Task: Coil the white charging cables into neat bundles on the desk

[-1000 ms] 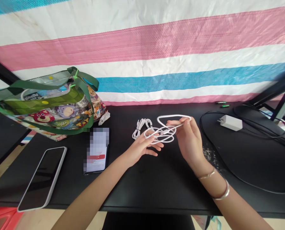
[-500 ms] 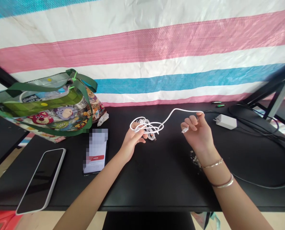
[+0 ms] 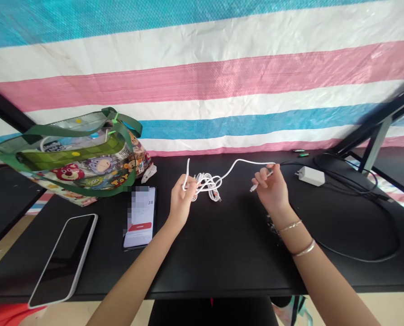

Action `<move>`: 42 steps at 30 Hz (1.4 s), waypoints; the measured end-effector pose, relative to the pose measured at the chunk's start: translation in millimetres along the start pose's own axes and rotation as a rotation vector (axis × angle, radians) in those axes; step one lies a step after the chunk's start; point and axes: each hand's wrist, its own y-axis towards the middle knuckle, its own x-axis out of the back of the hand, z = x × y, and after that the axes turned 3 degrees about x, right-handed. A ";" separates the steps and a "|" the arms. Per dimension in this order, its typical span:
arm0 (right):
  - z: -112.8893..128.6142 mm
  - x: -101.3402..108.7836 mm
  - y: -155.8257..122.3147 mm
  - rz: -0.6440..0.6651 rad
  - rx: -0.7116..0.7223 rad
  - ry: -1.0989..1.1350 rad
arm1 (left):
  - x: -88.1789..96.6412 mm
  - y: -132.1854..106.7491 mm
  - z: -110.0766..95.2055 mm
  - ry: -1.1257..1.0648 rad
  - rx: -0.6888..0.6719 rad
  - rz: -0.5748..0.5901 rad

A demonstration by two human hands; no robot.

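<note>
A loosely coiled white charging cable (image 3: 209, 182) runs between my hands above the black table (image 3: 215, 253). My left hand (image 3: 182, 199) is closed on the cable at the left side of its tangle, and a short length sticks up above the fingers. From the coil one strand stretches right to my right hand (image 3: 272, 188), whose fingers are curled round the cable near one end. A white connector (image 3: 254, 187) pokes out at the left of those fingers. Orange and dark bits show at the lower edge of the coil.
On the left stand a cartoon-print bag (image 3: 96, 167), a lit phone (image 3: 141, 219) and a white-edged dark-screened phone (image 3: 64, 260). A white charger (image 3: 311, 175), black cable (image 3: 388, 226) and small green items (image 3: 303, 155) lie at right. Striped sheeting (image 3: 202, 77) hangs behind.
My left hand has closed further round the cable, and a loose length now points up from it. The coil hangs more to the right of that hand. The camera view has shifted slightly.
</note>
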 end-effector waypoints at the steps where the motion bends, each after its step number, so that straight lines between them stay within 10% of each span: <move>1: 0.0 -1.7 -0.5 -0.019 0.005 -0.012 | 0.7 -0.2 -4.1 0.043 -0.032 -0.003; 20: 8.9 -17.7 -17.1 -0.150 0.285 -0.523 | 17.2 -6.6 -46.1 0.563 -0.634 -0.035; 42: 65.0 24.7 -9.2 -0.550 0.319 -0.300 | 64.9 -59.9 -34.3 0.419 -0.029 -0.305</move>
